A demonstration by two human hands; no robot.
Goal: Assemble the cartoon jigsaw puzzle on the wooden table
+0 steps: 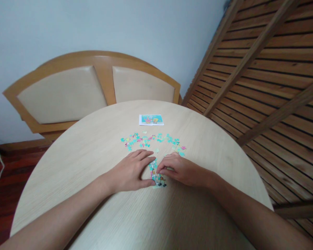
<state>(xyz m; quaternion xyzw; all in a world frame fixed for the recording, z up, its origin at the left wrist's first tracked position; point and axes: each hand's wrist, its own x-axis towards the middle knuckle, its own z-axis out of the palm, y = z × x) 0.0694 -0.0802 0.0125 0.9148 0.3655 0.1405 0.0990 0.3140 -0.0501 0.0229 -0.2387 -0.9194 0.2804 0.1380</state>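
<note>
Two bare hands work over a round table [75,163] made of pale wood. Between them lies a small patch of joined puzzle pieces [153,171], on the near half of the table. The patch is tall and thin, and it shows a pale figure with big eyes, with some blue-green and pink around it. Dark bits show at its near end.

The left hand [135,170] is on the left side of the patch. It is open and a bit curved, with its fingers apart. Its thumb is by the near end of the patch and its pointing finger is by the far end.

The right hand [176,166] is on the right side of the patch. Its fingers are bent, and the thumb and pointing finger come close together at the edge of the patch. I cannot tell if it pinches a piece.

Farther away, past both hands, loose puzzle pieces [139,140] lie in a long, messy band from left to right. Most are blue-green, and some are pink or yellow. Behind them, at the far side, lies a picture card [152,119] with a pink figure on the left and a yellow one on the right.

Past the table is a seat back [109,80] with cream pads. Wooden slats [263,86] lean on the right.
</note>
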